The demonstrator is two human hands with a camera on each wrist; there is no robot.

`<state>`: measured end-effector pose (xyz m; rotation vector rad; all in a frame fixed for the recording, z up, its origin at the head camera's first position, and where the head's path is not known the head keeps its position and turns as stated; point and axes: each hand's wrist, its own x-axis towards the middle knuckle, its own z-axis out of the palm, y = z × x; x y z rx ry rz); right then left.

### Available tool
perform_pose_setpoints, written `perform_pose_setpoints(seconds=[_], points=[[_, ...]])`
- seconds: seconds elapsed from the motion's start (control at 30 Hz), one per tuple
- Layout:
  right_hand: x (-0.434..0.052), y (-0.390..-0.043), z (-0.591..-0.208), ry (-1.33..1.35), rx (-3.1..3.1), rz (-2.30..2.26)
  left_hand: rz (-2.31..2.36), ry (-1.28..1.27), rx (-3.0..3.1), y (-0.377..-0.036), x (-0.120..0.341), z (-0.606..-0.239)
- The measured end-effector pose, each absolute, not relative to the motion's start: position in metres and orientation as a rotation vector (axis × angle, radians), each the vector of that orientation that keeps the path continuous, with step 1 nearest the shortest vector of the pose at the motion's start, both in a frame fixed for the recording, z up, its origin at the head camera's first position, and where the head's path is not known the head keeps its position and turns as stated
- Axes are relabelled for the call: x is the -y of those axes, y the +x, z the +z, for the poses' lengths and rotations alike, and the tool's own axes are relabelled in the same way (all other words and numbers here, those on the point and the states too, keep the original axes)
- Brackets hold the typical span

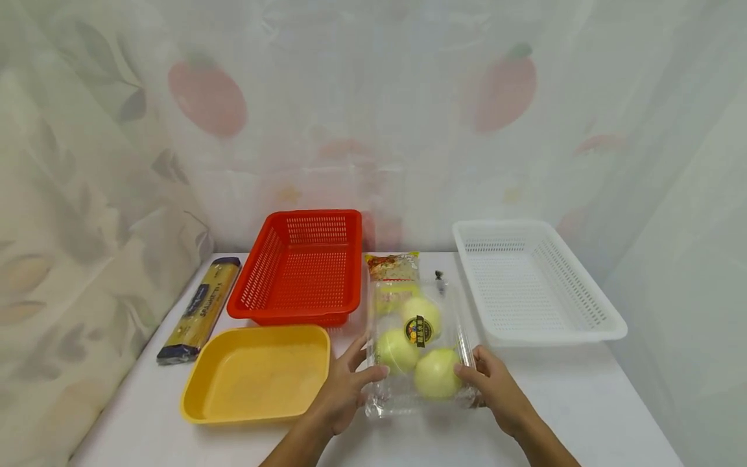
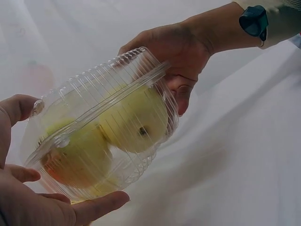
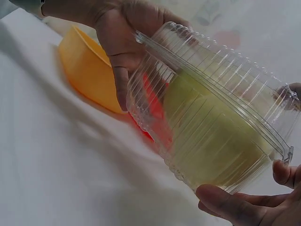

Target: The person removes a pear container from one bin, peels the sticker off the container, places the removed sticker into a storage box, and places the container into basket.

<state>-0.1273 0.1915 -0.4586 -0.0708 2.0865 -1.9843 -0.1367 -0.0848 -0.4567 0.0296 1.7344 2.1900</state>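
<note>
the left hand (image 1: pixel 343 392) and right hand (image 1: pixel 497 390) are clamping fingers on opposite sides of the clear clamshell (image 1: pixel 419 355) of yellow-green apples (image 1: pixel 436 374), likely balancing it, above the near surface (image 1: pixel 583 402), right of the yellow tub (image 1: pixel 248 420).

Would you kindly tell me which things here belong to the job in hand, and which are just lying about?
Part of the job: left hand; right hand; clear clamshell box, held by both; yellow-green apples inside it.

Apparently just lying about: spaghetti packet; red basket; yellow tub; white basket; food packet; small dark object.
</note>
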Motion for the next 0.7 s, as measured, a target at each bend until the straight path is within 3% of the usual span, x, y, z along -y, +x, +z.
perform_pose_setpoints(seconds=[0.7], points=[[-0.179,-0.118,-0.489,0.142,-2.022,-1.938,2.217,-0.079,-1.643,-0.126,0.091,-0.491]])
